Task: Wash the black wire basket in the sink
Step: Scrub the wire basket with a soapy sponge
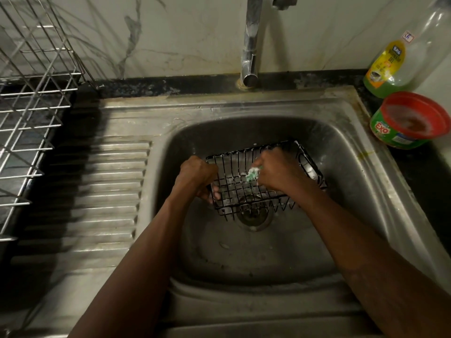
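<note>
Left hand: the left hand (197,176), at the centre of the frame, has its fingers curled round the left edge of the black wire basket (310,164) and grips it.
Right hand: the right hand (275,169) is closed round a green and white scrub pad (252,175) and presses it on the wires inside the basket.
Step in hand: I judge this is the scrubbing of the inner wires, with rinsing not yet done.
Risk one: the wires look wet and soapy, so the basket may slip from the one holding hand if the pad pushes too hard.
Risk two: the pad may catch between the thin wires and tear, or a finger may get caught.
Risk three: the corners under the hands are hidden and could be missed.
Basket and hands: the basket lies between both hands, tilted, its near edge over the drain (253,217); the left hand is at its left side, the right hand is above its middle.
Sink: the basket is inside the steel sink (341,123), in the upper half of the bowl.
Tap: the tap (250,57) stands above, at top centre; I see no stream of water under it.
Right side: a soap tub (410,120) and a bottle (388,67) stand at the upper right.
Left side: a drying rack (31,93) is at the upper left.
</note>
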Demonstrator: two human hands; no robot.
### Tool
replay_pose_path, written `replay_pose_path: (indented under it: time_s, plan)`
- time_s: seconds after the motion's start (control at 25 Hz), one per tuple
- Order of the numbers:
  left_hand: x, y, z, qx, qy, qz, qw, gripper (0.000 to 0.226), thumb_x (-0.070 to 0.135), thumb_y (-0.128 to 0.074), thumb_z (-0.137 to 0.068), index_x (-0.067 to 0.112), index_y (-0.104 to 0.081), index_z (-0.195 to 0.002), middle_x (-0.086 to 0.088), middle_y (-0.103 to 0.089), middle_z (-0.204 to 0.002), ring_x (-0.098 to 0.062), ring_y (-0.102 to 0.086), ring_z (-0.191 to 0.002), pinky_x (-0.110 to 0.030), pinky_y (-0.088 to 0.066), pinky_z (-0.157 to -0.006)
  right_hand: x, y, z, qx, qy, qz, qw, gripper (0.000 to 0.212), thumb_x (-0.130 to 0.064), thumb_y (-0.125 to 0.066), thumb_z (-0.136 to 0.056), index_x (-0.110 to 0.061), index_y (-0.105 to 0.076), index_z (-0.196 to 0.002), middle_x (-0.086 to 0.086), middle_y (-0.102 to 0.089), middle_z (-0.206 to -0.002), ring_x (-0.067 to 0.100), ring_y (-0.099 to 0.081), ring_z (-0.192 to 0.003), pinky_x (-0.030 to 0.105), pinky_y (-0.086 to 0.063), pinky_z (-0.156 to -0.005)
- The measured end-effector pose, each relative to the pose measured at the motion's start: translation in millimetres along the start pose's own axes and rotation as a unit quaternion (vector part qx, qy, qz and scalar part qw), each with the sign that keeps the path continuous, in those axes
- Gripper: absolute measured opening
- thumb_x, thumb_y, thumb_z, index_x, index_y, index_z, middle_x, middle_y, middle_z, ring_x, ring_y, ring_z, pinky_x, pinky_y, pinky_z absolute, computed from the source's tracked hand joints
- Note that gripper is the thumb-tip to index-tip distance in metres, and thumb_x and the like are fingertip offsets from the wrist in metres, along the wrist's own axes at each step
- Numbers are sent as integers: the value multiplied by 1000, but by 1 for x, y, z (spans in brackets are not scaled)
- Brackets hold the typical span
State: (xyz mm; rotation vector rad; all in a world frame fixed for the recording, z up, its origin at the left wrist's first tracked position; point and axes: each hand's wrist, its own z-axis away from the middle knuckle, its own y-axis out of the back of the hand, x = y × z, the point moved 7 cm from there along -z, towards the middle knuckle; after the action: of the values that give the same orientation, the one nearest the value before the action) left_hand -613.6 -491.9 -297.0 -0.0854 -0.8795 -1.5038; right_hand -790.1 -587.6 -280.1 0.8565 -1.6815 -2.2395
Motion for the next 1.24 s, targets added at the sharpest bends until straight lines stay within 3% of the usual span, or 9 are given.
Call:
replay_pose_path:
  time_s: [0.2, 0.32, 0.52, 0.6, 0.68, 0.8, 0.88, 1.04, 1.24]
  plan:
    - [9, 3, 7, -84, 27, -50, 995, 24, 4, -44, -100, -12, -62, -105, -23, -73, -71, -39, -75, -76, -45, -64, -71, -11, 37, 26, 97, 12, -81, 992, 34, -12, -68, -88, -23, -75, -119, 4, -78, -104, 15, -69, -76, 22, -52, -77]
    - [17, -5, 11, -134, 27, -45, 990, 29, 3, -38, -103, 1, -60, -84, -9, -67, -51, -20, -68, -46, -29, -58, -44, -21, 57, 33, 217, 55, -97, 970, 35, -11, -61, -88, -20, -75, -118, 3, -78, -101, 17, -72, -81, 29, -59, -76]
    - [12, -2, -10, -121, 23, -7, 992, 30, 12, -39, -104, 12, -55, -78, 2, -60, -43, -5, -57, -35, -16, -50, -41, -31, 62, 9, 263, 76, -98, 957, 32, -9, -59, -91, -14, -74, -120, 5, -78, -106, 20, -73, -89, 29, -59, -80]
    - [11, 10, -18, -84, 9, -5, 996, 23, 18, -49, -103, 9, -63, -87, -6, -69, -54, -15, -68, -47, -28, -59, -57, -28, 63, -1, 273, 62, -110, 954, 31, -8, -59, -92, -12, -74, -119, 5, -77, -107, 20, -73, -91, 27, -56, -81]
    - [19, 26, -19, -20, -64, -20, 998, 31, 37, -56, -101, 12, -74, -97, -14, -76, -75, -29, -76, -69, -39, -63, -72, -25, 60, -7, 269, 45, -123, 954, 32, -7, -58, -91, -12, -74, -119, 6, -77, -107, 21, -72, -90, 28, -57, -80]
    - [25, 36, 3, -2, -209, -24, 978, 31, 59, -55, -93, 41, -79, -101, 3, -78, -98, -20, -74, -95, -39, -60, -87, -21, 59, -4, 286, 19, -136, 948, 39, -4, -58, -91, -15, -70, -127, 6, -74, -108, 18, -69, -87, 31, -58, -75]
    - [23, 33, 18, -23, -273, -35, 961, 29, 59, -59, -92, 39, -79, -101, 14, -75, -110, -7, -68, -109, -32, -52, -99, -19, 63, 9, 323, 16, -102, 941, 43, -4, -60, -89, -18, -69, -128, 4, -74, -104, 18, -66, -86, 33, -55, -73]
    - [34, 30, 29, 22, -334, -91, 938, 14, 30, -69, -94, 23, -81, -92, 20, -72, -106, 7, -63, -101, 5, -35, -80, -35, 67, 41, 365, 38, 17, 930, 38, -11, -53, -81, -14, -79, -110, 2, -73, -100, 25, -61, -95, 39, -44, -81]
    - [38, 33, 28, 24, -324, -87, 942, 12, 28, -71, -93, 22, -81, -91, 15, -75, -99, 7, -63, -95, 6, -35, -76, -72, 35, 39, 266, 6, -12, 964, 49, -10, -42, -81, 2, -72, -117, 15, -71, -112, 30, -59, -103, 38, -51, -95]
